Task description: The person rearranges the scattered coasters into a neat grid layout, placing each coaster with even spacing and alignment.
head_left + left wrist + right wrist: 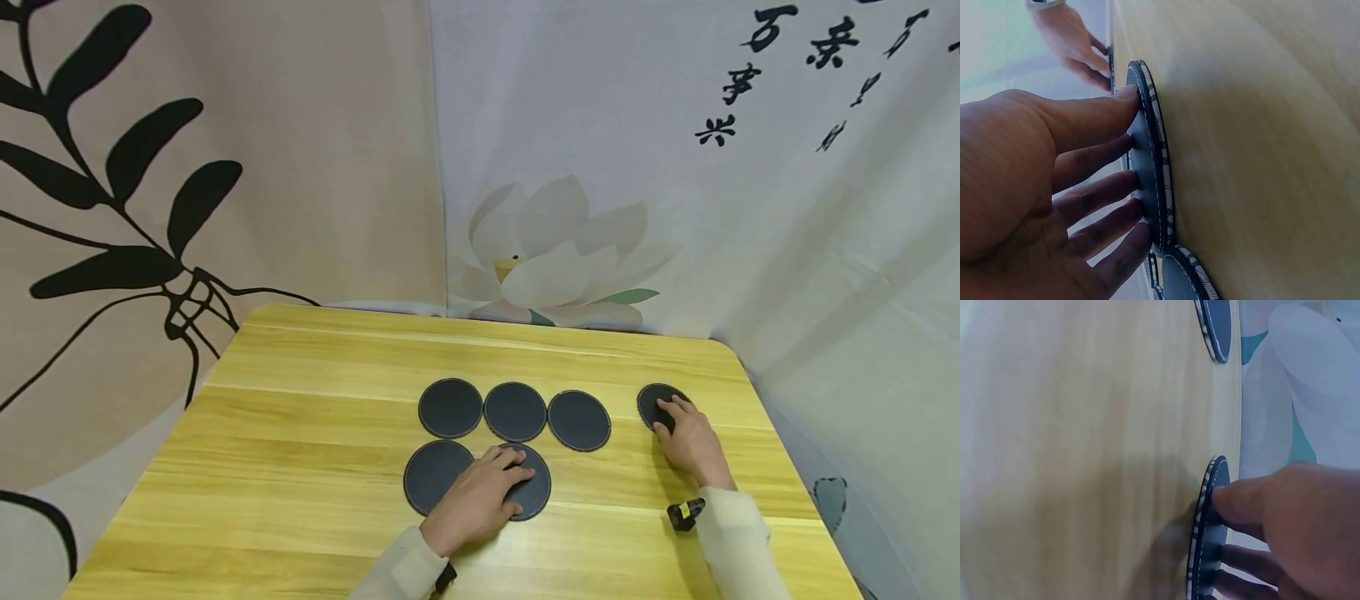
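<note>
My left hand (476,497) rests its spread fingertips on top of a dark round coaster (536,487) in the front row. Seen from the left wrist, thumb and fingers reach fairly straight to its stitched face, and its edge shows a checked pattern. Another coaster (433,477) lies just left of it, partly behind the hand. At the right of the table, my right hand (693,446) touches a separate coaster (651,402) with its fingertips. In the right wrist view the thumb lies on that coaster (1211,534) near its rim.
Three more coasters form a back row: the left one (450,408), the middle one (515,412) and the right one (579,421). All lie flat on a wooden table (300,433). Printed cloth (337,167) hangs behind the table's far edge.
</note>
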A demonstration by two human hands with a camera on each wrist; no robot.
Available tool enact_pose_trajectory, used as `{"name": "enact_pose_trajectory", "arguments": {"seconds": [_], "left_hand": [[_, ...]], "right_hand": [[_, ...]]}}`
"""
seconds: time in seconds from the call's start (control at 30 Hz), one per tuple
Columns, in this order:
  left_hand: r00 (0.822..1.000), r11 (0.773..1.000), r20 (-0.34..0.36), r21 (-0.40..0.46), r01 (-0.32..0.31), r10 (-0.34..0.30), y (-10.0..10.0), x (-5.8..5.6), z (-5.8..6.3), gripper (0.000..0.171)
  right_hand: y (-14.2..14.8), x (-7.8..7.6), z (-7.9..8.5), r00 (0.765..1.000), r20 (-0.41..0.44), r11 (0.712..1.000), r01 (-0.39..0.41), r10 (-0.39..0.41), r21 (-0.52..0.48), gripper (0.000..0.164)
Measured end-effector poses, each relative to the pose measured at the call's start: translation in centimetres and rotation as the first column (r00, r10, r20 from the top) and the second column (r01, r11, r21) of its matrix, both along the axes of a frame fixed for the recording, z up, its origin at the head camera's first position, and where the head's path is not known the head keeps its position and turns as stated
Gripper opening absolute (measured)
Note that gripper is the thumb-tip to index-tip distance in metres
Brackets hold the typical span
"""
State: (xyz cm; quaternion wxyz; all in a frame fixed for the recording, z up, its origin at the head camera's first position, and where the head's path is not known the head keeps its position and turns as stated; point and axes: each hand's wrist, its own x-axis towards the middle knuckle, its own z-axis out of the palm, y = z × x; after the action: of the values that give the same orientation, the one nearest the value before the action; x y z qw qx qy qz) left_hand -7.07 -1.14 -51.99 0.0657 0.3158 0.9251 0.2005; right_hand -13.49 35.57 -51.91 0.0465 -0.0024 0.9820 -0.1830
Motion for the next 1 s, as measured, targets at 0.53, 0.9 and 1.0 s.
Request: {"name": "enact_pose_trajectory", "arguments": {"seconds": [0.53,0.9,1.0], "left_hand": [[1.000,1.000,-0.007,0.009,0.006,-0.006,0.0,0.0,0.1,0.044],[1.000,1.000,-0.014,0.006,-0.001,0.001,0.1,0.0,0.2,0.044],[1.000,1.000,-0.016,0.015,0.000,0.000,0.1,0.0,0.2,0.044]], "right_hand": [[-1.9,2.5,-0.3,0.998,-0.066,1.000,-0.004,0.004,0.005,0.049],[-3.1,4.3,-0.2,0.993,-0.113,1.000,-0.030,0.030,0.007,0.046],[-3.8,4.9,-0.1,0.992,-0.122,0.999,-0.034,0.034,0.001,0.045]]}}
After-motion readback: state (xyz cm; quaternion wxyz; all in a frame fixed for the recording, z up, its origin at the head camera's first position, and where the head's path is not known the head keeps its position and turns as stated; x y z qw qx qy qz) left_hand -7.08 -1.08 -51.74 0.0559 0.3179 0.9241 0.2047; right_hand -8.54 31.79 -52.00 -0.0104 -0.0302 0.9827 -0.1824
